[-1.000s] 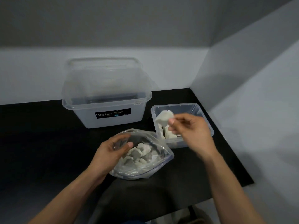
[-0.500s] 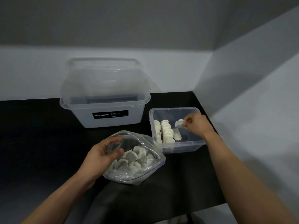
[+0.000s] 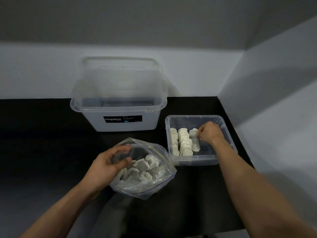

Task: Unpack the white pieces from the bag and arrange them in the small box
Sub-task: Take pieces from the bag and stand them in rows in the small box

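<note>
A clear zip bag (image 3: 149, 184) lies on the black table and holds several white pieces (image 3: 145, 166). My left hand (image 3: 109, 162) grips the bag's open mouth at its left edge. To the right stands the small clear box (image 3: 193, 160) with rows of white pieces (image 3: 182, 143) standing along its left side. My right hand (image 3: 208, 132) reaches into the box and pinches one white piece (image 3: 193, 133) upright, just right of the rows. Another white piece (image 3: 195, 145) lies flat on the box floor in front of it.
A large clear Megabox tub (image 3: 118, 107) with its lid leaning behind it stands at the back of the black table (image 3: 42, 143). White walls close the back and the right side. The table's front edge is near my forearms.
My right hand carried a white piece from above the box's near side down into the box and now holds it beside the rows. My left hand stays on the bag.
</note>
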Demonstrator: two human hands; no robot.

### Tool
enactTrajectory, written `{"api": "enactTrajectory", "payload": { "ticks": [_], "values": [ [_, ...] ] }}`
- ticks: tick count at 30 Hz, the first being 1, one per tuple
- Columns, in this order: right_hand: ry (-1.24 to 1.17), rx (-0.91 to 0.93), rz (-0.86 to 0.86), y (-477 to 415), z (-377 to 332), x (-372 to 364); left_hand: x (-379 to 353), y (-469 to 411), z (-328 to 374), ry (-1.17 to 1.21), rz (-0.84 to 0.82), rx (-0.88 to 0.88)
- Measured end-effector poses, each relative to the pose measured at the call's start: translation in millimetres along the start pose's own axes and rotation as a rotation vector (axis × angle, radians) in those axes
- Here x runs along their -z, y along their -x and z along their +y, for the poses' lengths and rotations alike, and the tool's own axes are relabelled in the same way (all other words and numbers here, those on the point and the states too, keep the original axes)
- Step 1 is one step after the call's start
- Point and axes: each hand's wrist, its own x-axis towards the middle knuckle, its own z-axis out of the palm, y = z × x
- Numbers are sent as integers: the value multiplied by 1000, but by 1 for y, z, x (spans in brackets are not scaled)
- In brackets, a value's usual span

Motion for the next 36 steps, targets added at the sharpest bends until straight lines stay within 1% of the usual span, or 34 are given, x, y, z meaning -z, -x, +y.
{"api": "enactTrajectory", "payload": {
  "ticks": [9,14,18,24,28,30,33,34,36],
  "values": [
    [-5,38,8,2,3,1,-4,-8,1,16,-19,8],
    [80,73,-12,5,3,6,-2,-10,1,12,-33,10],
    [104,60,-18,5,3,4,0,-10,2,3,-33,16],
    [79,12,1,4,1,1,4,-9,-2,0,-28,39],
    [151,40,15,8,1,3,5,-10,-3,-10,-35,29],
    [200,65,-29,13,0,5,5,-11,-3,-14,-36,22],
    [273,77,-191,21,0,6,3,-11,-3,-4,-38,22],
    [276,74,-214,22,1,5,3,-10,-4,-1,-37,24],
    [244,85,-204,23,2,3,3,-10,-4,6,-33,27]
  ]
}}
